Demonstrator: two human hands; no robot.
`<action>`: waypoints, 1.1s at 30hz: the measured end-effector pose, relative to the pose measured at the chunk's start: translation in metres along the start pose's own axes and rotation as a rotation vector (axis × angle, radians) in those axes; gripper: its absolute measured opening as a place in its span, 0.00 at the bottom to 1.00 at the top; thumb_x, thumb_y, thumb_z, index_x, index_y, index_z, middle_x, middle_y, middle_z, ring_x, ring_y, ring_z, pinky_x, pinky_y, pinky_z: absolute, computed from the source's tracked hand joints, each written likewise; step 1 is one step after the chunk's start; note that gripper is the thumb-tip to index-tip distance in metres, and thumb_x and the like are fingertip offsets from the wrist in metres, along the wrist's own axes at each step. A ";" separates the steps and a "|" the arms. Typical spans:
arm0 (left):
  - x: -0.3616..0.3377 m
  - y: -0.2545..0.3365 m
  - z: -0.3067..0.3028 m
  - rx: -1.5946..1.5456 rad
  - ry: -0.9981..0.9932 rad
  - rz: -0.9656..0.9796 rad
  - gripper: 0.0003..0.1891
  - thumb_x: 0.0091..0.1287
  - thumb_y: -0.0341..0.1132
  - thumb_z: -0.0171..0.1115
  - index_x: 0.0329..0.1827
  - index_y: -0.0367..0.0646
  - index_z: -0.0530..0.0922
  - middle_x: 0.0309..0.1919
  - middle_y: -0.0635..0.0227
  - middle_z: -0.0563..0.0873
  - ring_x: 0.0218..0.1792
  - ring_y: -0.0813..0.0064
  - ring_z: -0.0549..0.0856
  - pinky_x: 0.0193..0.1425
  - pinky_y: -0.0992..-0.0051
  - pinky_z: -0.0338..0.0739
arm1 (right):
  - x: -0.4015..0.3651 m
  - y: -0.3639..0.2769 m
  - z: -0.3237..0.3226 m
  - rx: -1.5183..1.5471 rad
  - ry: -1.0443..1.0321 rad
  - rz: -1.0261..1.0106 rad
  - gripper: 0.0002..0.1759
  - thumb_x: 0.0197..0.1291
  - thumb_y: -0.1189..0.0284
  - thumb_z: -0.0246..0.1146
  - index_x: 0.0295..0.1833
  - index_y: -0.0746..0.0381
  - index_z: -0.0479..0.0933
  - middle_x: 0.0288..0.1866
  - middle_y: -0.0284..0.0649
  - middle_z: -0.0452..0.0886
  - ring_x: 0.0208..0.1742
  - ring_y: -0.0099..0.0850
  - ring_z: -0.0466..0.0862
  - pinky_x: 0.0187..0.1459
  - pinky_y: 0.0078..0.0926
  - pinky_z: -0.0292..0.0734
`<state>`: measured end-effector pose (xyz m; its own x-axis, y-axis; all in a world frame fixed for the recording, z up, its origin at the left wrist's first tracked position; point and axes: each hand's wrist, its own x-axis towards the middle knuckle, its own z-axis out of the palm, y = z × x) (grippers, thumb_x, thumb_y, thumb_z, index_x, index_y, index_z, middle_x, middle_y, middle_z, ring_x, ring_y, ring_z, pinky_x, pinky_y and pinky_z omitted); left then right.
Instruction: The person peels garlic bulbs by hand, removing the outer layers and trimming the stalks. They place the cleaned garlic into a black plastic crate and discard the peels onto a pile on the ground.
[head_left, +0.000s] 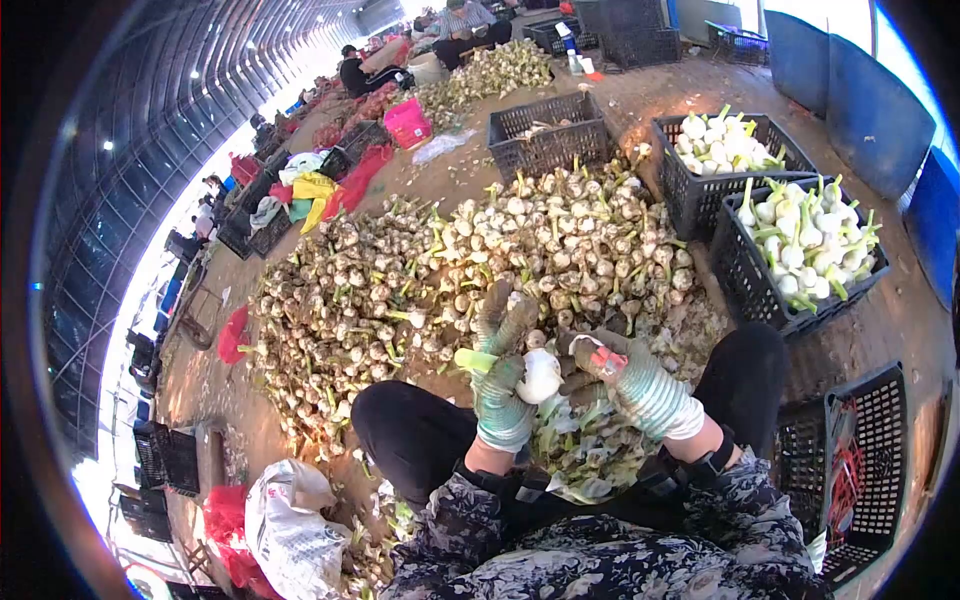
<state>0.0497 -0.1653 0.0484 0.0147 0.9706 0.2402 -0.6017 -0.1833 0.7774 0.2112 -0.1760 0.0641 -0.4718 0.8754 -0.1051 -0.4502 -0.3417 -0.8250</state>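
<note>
A peeled white garlic bulb (541,377) with a thick green stem (475,360) is in my left hand (503,375), which wears a dirty green-and-white glove. The stem pokes out on the left side of that hand. My right hand (637,385), gloved the same way and with red wrapping on a finger, is just right of the bulb. Its fingers are bent together toward the bulb; whatever they may hold is hidden. Below both hands lies a heap of peeled garlic skins and leaves (590,445) between my knees.
A wide heap of unpeeled garlic (540,235) spreads ahead. Two black crates of white garlic, the nearer crate (745,270) and a farther one, stand at right. Another black crate (550,150) is behind the heap. A white sack (290,530) lies at lower left. People sit far back.
</note>
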 end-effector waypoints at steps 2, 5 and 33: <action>-0.003 0.004 0.017 0.257 -0.023 0.162 0.27 0.54 0.44 0.56 0.55 0.38 0.73 0.67 0.67 0.58 0.65 0.69 0.63 0.68 0.69 0.55 | 0.008 0.013 -0.003 -0.259 0.140 -0.032 0.21 0.54 0.58 0.63 0.43 0.66 0.73 0.34 0.40 0.79 0.33 0.28 0.79 0.33 0.24 0.72; 0.000 0.005 0.006 0.306 -0.055 0.165 0.37 0.51 0.42 0.61 0.64 0.37 0.62 0.66 0.66 0.58 0.64 0.70 0.63 0.67 0.71 0.55 | 0.006 0.019 0.010 -0.726 0.199 -0.160 0.22 0.53 0.61 0.65 0.44 0.68 0.71 0.29 0.38 0.77 0.28 0.23 0.78 0.28 0.19 0.75; 0.060 -0.014 -0.077 0.735 -0.042 0.250 0.30 0.57 0.54 0.57 0.50 0.35 0.77 0.67 0.60 0.58 0.66 0.60 0.60 0.68 0.65 0.54 | 0.100 0.030 -0.005 -1.235 0.147 -0.242 0.16 0.45 0.63 0.65 0.38 0.61 0.76 0.31 0.47 0.79 0.32 0.46 0.79 0.34 0.34 0.74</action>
<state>-0.0027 -0.0924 0.0072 -0.0123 0.8828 0.4697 0.0928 -0.4667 0.8796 0.1545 -0.0970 0.0255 -0.3528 0.9272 0.1256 0.5295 0.3085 -0.7902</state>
